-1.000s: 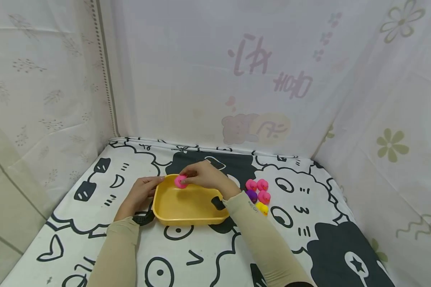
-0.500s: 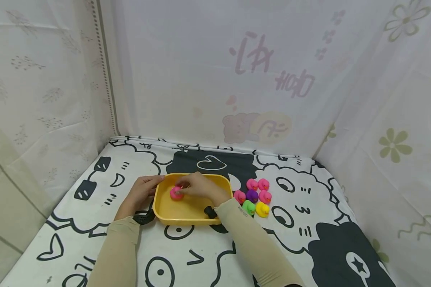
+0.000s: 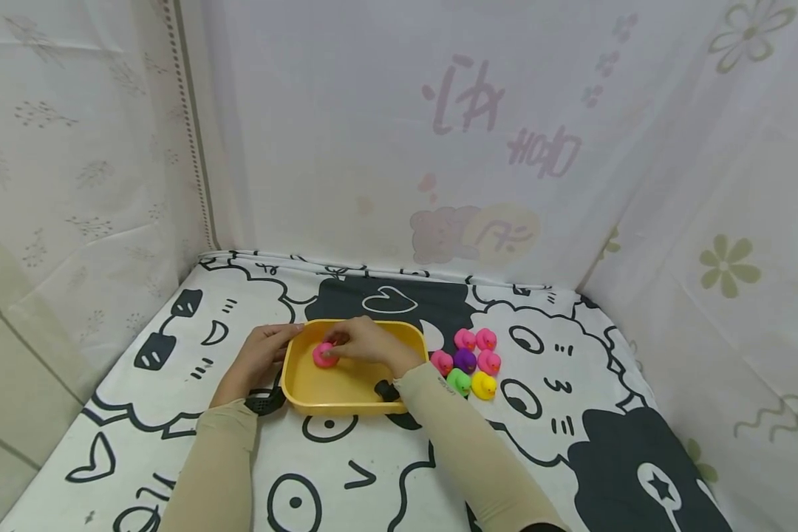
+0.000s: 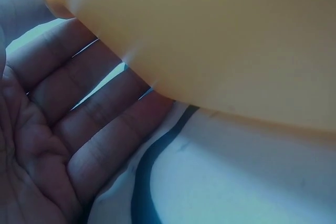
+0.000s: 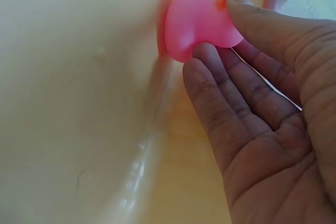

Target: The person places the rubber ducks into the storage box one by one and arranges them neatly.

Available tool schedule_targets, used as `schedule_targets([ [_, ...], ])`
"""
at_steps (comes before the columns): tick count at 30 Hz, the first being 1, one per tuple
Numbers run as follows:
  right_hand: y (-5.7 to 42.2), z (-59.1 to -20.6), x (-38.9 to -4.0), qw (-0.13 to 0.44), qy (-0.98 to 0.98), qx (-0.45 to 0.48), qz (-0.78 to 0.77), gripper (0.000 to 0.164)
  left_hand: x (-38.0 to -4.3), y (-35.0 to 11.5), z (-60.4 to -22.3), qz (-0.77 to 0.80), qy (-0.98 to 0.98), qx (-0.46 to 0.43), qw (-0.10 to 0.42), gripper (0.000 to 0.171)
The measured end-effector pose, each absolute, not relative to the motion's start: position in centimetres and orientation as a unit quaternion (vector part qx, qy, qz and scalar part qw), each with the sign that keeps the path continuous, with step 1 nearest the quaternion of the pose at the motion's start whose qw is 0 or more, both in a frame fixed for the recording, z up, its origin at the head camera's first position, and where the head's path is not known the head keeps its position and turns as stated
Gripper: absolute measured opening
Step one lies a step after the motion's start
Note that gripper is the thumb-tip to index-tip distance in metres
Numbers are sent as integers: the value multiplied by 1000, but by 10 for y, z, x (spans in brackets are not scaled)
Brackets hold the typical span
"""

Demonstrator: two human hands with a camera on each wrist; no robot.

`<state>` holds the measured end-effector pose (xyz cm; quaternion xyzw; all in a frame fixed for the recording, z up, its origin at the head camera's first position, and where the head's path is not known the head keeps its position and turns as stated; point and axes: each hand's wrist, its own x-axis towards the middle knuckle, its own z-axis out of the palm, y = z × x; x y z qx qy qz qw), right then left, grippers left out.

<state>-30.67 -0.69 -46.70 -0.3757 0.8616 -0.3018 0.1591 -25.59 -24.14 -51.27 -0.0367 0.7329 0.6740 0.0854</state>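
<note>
A yellow tray (image 3: 355, 408) lies on the cloth in front of me. My left hand (image 3: 261, 356) is at its left side, with straight fingers (image 4: 94, 111) touching the outer wall in the left wrist view. Inside the tray, toward its left end, my right hand (image 3: 371, 346) pinches a pink rubber duck (image 3: 324, 355) between thumb and fingers. The right wrist view shows the duck's pink body (image 5: 189, 22) and orange beak (image 5: 221, 1) close to the tray's pale inner surface; whether it touches the bottom is unclear.
Right of the tray, several rubber ducks stand grouped: pink ones (image 3: 488, 362), a purple one (image 3: 465, 360), a green one (image 3: 459, 381) and a yellow one (image 3: 483, 385). A black-and-white patterned cloth (image 3: 193, 391) covers the table. Pale curtains (image 3: 346, 148) hang behind and on the sides.
My right hand has moved the pink duck down and slightly left into the tray, then stayed nearly still. The green duck and a pink one beside the tray came into sight. My left hand has not moved.
</note>
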Motion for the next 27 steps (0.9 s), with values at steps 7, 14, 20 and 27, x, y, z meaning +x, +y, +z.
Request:
schedule_targets([
  [7, -12, -467, -303, 155, 867, -368, -298, 27, -255, -241, -512, 679, 728, -36, 86, 71],
  [14, -16, -466, -301, 160, 872, -361, -290, 28, -257, -242, -514, 685, 722, -38, 90, 69],
  [20, -19, -467, -302, 160, 878, -353, -281, 29, -256, -242, -514, 690, 718, -32, 86, 67],
  [27, -19, -465, -300, 168, 876, -350, -288, 31, -256, -242, -514, 691, 716, -33, 89, 68],
])
